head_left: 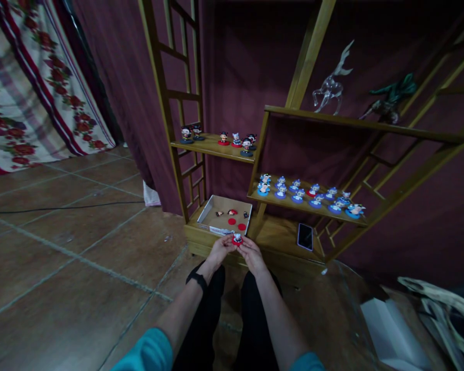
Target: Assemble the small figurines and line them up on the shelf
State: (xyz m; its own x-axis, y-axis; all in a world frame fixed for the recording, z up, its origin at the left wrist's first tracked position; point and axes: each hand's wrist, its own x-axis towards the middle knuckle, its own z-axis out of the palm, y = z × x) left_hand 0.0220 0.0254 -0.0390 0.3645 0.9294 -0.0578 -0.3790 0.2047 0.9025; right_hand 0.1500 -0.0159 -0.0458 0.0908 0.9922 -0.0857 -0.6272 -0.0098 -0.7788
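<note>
Between my two hands is a small white figurine (237, 237) on a round red base. My left hand (221, 249) grips it from the left side, fingers closed on the base. From the other side my right hand (252, 252) pinches it too. Just beyond my fingers, a shallow open box (204, 212) sits on the bottom shelf. Inside it lie two red discs, one red disc (242, 226) nearer me, and a few small figurine parts, including a red and dark one (232, 212).
Figurines on dark and red bases, such as a dark-haired one (246, 147), line the upper left shelf (212, 148). Several bluish figurines fill the middle shelf (313, 205). A phone (305, 236) lies at lower right. A clear deer statue (330, 87) stands above; a white box (392, 335) is on the floor.
</note>
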